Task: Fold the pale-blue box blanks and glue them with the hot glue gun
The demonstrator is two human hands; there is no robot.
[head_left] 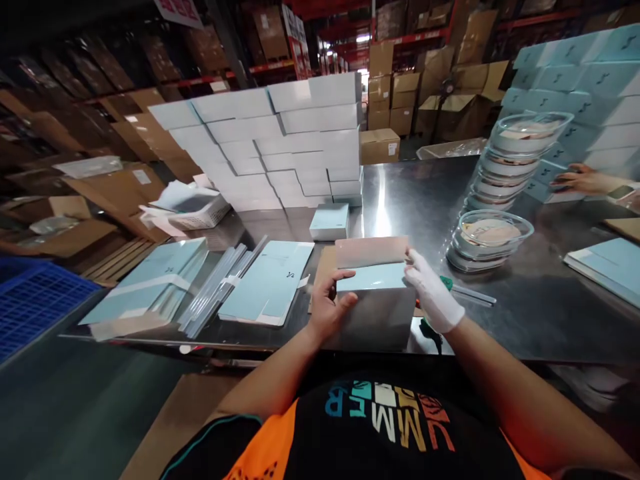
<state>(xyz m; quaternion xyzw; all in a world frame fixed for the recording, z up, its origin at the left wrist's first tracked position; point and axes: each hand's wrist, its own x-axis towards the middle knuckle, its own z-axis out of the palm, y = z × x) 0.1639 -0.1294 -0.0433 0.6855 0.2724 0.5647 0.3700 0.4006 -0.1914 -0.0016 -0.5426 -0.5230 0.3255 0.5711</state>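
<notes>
Both hands clamp the box [373, 283]: left hand [327, 310] at nine o'clock, gloved right hand [433, 297] at three; keep the flaps square.

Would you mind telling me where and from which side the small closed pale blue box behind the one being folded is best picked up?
Probably by its two short side walls, coming from above. The small closed box lies flat on the steel table, apart from the white box stack, its sides free. The left hand and gloved right hand hold the open box.
</notes>
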